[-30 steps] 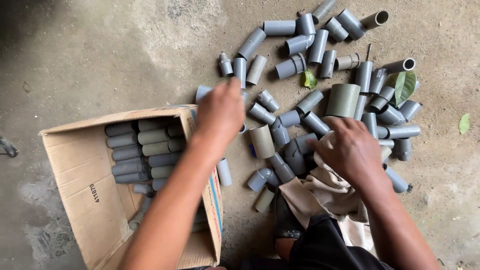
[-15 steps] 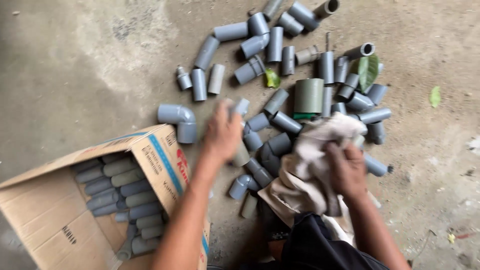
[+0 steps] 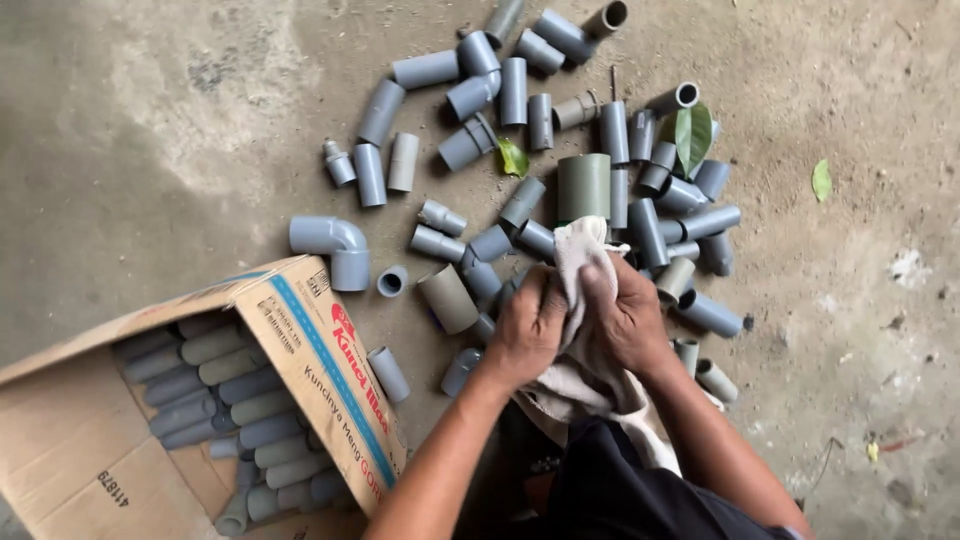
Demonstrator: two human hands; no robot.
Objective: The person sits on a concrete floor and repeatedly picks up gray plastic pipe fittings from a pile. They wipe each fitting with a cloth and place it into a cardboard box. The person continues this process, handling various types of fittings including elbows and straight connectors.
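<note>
**Both hands now on the cloth**

Since half a second ago, your left hand (image 3: 528,325) has come off the pile of pipe pieces and joined your right hand (image 3: 628,318) on the pale cloth (image 3: 580,250).

Head view: both hands are closed around the cloth, just below the fat green pipe piece (image 3: 584,186). If a pipe piece is inside the cloth, it is hidden, so you cannot tell. The cloth's top edge touches the fat green pipe piece, and its loose end hangs down toward your lap.

What could go wrong: the loose cloth could catch on the grey pieces (image 3: 500,240) lying left of the fat green pipe piece and roll them away. Anything small wrapped inside could slip out and get lost in the pile. The open cardboard box (image 3: 300,340), far left of the fat green pipe piece, lies tipped, so its stacked pieces (image 3: 230,390) could roll out if you bump it.
</note>
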